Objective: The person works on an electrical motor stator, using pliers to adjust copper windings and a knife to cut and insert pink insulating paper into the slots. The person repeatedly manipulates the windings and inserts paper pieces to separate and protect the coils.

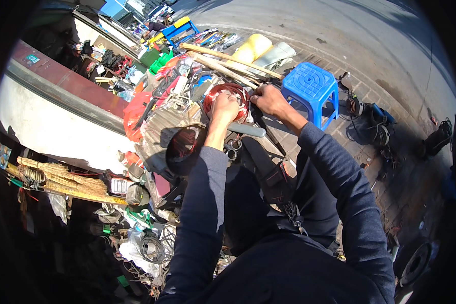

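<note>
A coil of shiny red wire (214,96) lies before me among a heap of tools and parts. My left hand (225,107) is closed over the coil's near side, with its fingertips gripping strands. Beside the coil's right edge, my right hand (270,100) is pinched closed. What sits between its fingers is too small to make out. Just below the hands lies a grey rod-shaped piece (247,130). Two metal rings, like scissor handles (232,148), show nearer to me. A dark round pan-like container (173,152) rests to the left of my left forearm.
A blue plastic stool (310,81) stands right of my right hand. Wooden sticks (228,60) lie across the heap beyond, near a yellow roll (253,48). Straw brooms (73,180) are at left. Reels of cable (354,106) sit on the paving at right.
</note>
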{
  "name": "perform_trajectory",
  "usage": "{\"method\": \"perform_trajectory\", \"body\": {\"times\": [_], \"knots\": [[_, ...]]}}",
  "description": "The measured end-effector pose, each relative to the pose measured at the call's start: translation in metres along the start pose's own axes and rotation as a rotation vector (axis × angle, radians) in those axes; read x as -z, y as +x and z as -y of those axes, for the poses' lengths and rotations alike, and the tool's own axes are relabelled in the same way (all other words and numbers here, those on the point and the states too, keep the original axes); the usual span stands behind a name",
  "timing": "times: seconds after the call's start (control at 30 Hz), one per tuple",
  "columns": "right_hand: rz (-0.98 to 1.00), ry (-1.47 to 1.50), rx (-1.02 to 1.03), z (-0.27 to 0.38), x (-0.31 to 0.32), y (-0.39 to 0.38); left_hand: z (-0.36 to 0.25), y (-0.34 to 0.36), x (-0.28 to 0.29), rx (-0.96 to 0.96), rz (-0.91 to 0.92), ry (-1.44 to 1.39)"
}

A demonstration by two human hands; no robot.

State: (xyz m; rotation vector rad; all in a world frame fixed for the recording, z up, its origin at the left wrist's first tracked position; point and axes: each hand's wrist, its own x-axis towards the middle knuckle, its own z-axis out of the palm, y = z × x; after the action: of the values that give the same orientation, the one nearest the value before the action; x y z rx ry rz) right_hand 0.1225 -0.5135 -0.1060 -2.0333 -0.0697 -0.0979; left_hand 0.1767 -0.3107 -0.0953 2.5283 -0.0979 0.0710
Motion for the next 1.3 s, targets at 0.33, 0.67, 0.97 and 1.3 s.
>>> {"method": "perform_trajectory", "body": {"times": [0.33, 0.67, 0.97, 1.3], "knots": [[0.0, -0.004, -0.004, -0.002, 0.003, -0.003, -0.045, -0.016, 0.027, 0.158, 0.279, -0.165], [-0.018, 0.058, -0.004, -0.006, 0.004, -0.01, -0.022, -0.001, 0.015, 0.111, 0.267, -0.209], [-0.061, 0.024, 0.011, -0.003, 0.003, -0.007, -0.015, -0.001, 0.009, 0.048, 0.144, -0.284], [0.235, 0.548, -0.114, 0.063, 0.002, 0.015, -0.063, -0.068, 0.037, -0.065, -0.286, -0.052]]}}
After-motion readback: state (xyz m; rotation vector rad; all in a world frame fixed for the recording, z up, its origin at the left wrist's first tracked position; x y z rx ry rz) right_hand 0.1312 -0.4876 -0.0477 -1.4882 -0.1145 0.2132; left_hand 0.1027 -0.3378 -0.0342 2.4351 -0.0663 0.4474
